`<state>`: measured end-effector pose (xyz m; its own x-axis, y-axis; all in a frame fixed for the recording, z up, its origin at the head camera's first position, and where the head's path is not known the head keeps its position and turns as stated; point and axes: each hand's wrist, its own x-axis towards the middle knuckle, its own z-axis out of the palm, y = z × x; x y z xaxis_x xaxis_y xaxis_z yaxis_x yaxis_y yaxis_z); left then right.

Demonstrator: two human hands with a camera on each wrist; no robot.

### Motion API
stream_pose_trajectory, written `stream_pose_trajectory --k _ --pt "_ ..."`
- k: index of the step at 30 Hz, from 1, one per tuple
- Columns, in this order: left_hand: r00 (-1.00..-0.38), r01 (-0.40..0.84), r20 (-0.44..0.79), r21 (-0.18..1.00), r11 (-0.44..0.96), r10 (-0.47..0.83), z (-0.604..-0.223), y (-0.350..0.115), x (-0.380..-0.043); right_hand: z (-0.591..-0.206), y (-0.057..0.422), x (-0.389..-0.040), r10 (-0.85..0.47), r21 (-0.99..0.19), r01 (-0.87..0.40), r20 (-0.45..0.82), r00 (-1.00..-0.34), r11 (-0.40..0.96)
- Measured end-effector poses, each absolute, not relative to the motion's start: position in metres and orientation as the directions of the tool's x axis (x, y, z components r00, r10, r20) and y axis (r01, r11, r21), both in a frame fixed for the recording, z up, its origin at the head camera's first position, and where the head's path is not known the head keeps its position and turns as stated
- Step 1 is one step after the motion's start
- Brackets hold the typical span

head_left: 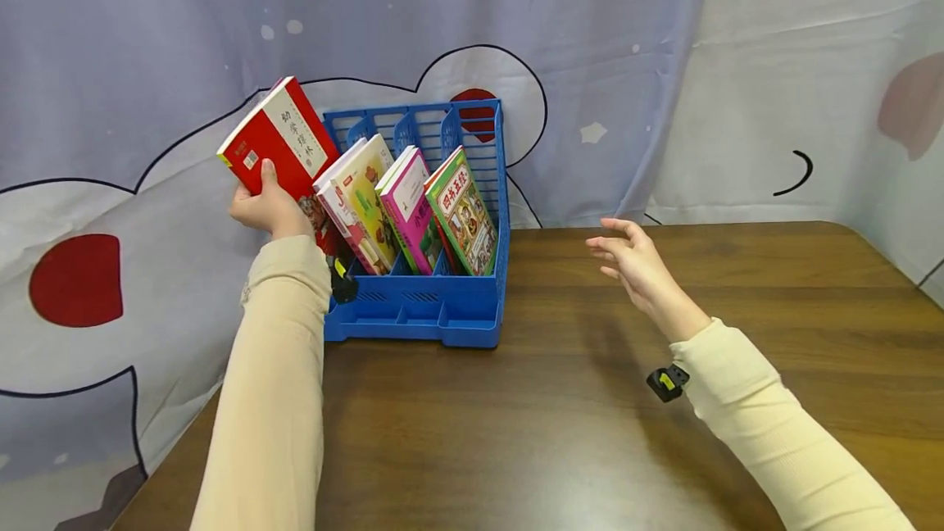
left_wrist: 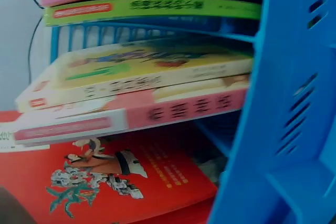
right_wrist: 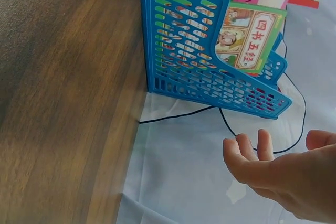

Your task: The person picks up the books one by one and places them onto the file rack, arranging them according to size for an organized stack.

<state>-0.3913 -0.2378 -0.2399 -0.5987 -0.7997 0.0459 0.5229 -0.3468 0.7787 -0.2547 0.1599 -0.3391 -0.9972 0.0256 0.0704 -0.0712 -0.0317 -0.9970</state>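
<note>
My left hand point(head_left: 269, 207) grips a red book point(head_left: 276, 138) by its lower left edge, thumb over the cover. The book leans at the left end of a blue file rack point(head_left: 472, 310), partly above it. Its cover, with a printed robed figure, fills the bottom of the left wrist view. Beside it in the rack lean a yellow book point(head_left: 372, 195), a magenta book point(head_left: 416, 224) and a green-edged book point(head_left: 465, 211). My right hand point(head_left: 630, 265) is held above the table right of the rack, fingers loosely bent and holding nothing.
The rack stands on a brown wooden table point(head_left: 560, 416), near its back left. A patterned curtain point(head_left: 590, 64) hangs behind the table and down its left side. Slotted dividers point(head_left: 406, 133) separate the rack's compartments.
</note>
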Motion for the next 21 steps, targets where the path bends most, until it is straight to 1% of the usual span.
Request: stream_pose_trajectory --k 2,7,14,17,21 --pt "-0.609 0.52 0.026 0.769 -0.373 -0.793 -0.248 -0.237 -0.393 -0.34 0.161 -0.254 0.028 -0.997 -0.066 0.065 -0.998 -0.031" --pt "-0.602 0.515 0.02 0.774 -0.369 -0.798 -0.263 -0.237 -0.394 -0.339 0.162 -0.255 0.034 -0.997 -0.069 0.068 -0.997 -0.025" --pt "-0.608 0.463 -0.024 0.801 -0.379 -0.794 -0.282 -0.238 -0.393 -0.341 0.161 -0.257 0.036 -0.998 -0.058 0.057 -0.998 -0.029" --pt "-0.589 0.466 -0.022 0.807 -0.362 -0.808 -0.292 -0.237 -0.395 -0.343 0.163 -0.257 0.035 -0.998 -0.049 0.047 -0.998 -0.035" --pt "-0.579 0.458 -0.034 0.813 -0.36 -0.814 -0.305 -0.236 -0.399 -0.345 0.167 -0.257 0.033 -0.998 -0.045 0.044 -0.998 -0.032"
